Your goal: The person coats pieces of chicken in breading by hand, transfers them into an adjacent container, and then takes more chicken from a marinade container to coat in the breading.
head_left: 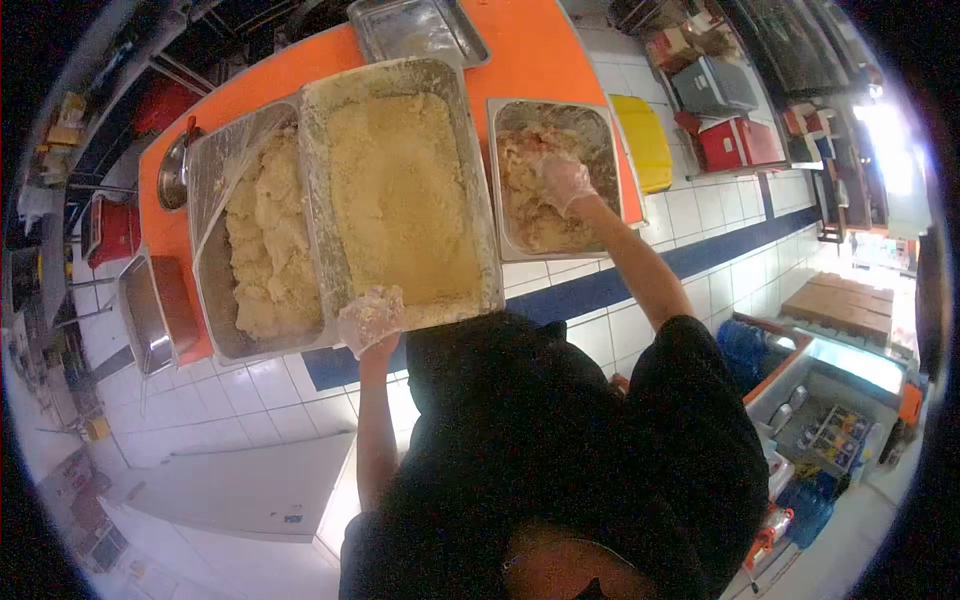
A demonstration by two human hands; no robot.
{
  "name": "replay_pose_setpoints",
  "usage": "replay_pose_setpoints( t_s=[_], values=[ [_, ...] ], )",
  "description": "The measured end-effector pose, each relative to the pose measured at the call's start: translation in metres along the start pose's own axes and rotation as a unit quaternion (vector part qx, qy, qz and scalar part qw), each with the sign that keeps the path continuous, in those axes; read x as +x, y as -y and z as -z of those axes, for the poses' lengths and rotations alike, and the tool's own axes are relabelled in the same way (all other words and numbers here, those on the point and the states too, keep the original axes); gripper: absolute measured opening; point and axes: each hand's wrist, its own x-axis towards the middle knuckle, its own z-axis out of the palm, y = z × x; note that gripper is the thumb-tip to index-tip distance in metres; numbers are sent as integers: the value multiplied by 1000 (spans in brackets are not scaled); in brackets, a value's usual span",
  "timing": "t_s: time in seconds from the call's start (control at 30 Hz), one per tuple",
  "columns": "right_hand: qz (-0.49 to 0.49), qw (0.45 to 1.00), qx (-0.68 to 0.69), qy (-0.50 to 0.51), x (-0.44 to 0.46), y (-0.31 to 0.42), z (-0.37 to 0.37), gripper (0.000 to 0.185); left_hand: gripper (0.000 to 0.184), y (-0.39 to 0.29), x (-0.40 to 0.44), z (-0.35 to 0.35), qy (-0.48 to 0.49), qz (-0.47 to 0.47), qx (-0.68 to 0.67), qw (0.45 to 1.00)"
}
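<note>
My right hand [567, 185], in a clear plastic glove, reaches into a metal pan [506, 240] of pale, pinkish raw meat [528, 195]. Its fingers close on the meat, their tips partly hidden. My left hand [371, 318], gloved and caked with crumbs of flour, is over the near edge of a large metal tray [487, 215] of yellowish flour [400, 190]. The left fingers are slightly bent and apart, with nothing distinct in them. Left of the flour, another pan [215, 290] holds lumpy coated pieces [270, 240], partly under clear plastic film [225, 160].
The pans stand on an orange table [535, 50]. A metal tray [420, 30] lies at the far side, and a round metal bowl [175, 170] and an empty-looking steel pan [155, 310] are at the left. A yellow container [642, 145] stands beyond the right edge.
</note>
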Motion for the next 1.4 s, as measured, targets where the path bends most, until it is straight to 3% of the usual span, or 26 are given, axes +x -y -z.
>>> replay_pose_setpoints(
  t_s=[0.03, 0.07, 0.1, 0.13, 0.2, 0.23, 0.27, 0.33, 0.47, 0.53, 0.57, 0.63, 0.73, 0.87, 1.0, 1.1, 1.17, 1.2, 1.23, 1.3, 1.37, 1.4],
  values=[
    [1, 1000, -1, 0, -1, 5, 2, 52, 16, -1, 1, 1, 21, 24, 4, 999],
    [51, 991, -118, -37, -5, 12, 1, 48, 16, 1, -1, -2, 21, 26, 4, 999],
    [100, 964, -234, -73, -9, 19, 0, 44, 16, 4, -5, -8, -7, -2, 18, 1000],
    [102, 964, -236, -73, -13, 37, 17, 44, 16, 6, -7, -12, -37, -29, 32, 998],
    [-98, 983, -105, 114, -23, 84, 70, 50, 15, 8, -8, -12, 5, -18, 32, 999],
    [-97, 983, -110, 114, -19, 67, 65, 50, 16, 9, -8, -13, 45, -9, 33, 998],
    [-35, 991, -49, 121, -12, 37, 54, 55, 16, 14, -13, -23, 44, -5, 30, 999],
    [29, 991, 8, 130, -10, 22, 59, 61, 20, 23, -29, -52, -75, -2, -24, 997],
    [82, 966, -214, 117, -38, 74, 167, 52, 21, 12, -15, -22, -90, 1, -26, 996],
    [95, 953, -267, 111, -37, 67, 177, 49, 18, 11, -13, -22, -66, 35, -58, 996],
    [47, 986, -157, 28, -32, 55, 177, 49, 18, 11, -10, -18, -67, 34, -58, 995],
    [-4, 997, -41, -58, -26, 52, 173, 53, 18, 9, -5, -10, -64, -24, 0, 998],
    [15, 982, -172, -77, -5, 51, 120, 54, 18, 22, -21, -51, -79, 1, -36, 996],
    [75, 887, -452, -54, 22, 27, -18, 56, 20, 17, -14, -33, -83, -18, -14, 996],
    [121, 881, -449, -92, -18, 36, -56, 48, 20, 21, -24, -49, -121, 7, -36, 992],
    [157, 948, -268, -70, -44, 48, -17, 56, 22, 9, -10, -13, -93, 22, -46, 994],
    [92, 954, -281, 48, -51, 91, 59, 49, 23, 6, -3, -1, -66, 40, -62, 995],
    [95, 953, -284, 53, -50, 65, 50, 49, 21, 5, -2, -2, -9, 73, -74, 995],
    [140, 989, 17, -53, -49, 15, 34, 50, 18, 4, -2, -3, 46, 104, -87, 990],
    [170, 922, 312, -153, -48, -6, 50, 50, 18, 7, -3, -6, 16, 79, -88, 993],
    [-9, 998, 20, -58, -56, 37, 129, 49, 19, 8, -3, -9, -15, 54, -86, 995],
    [0, 971, 194, -140, -70, 63, 152, 51, 19, 8, -3, -11, 4, 77, -87, 993]
  ],
)
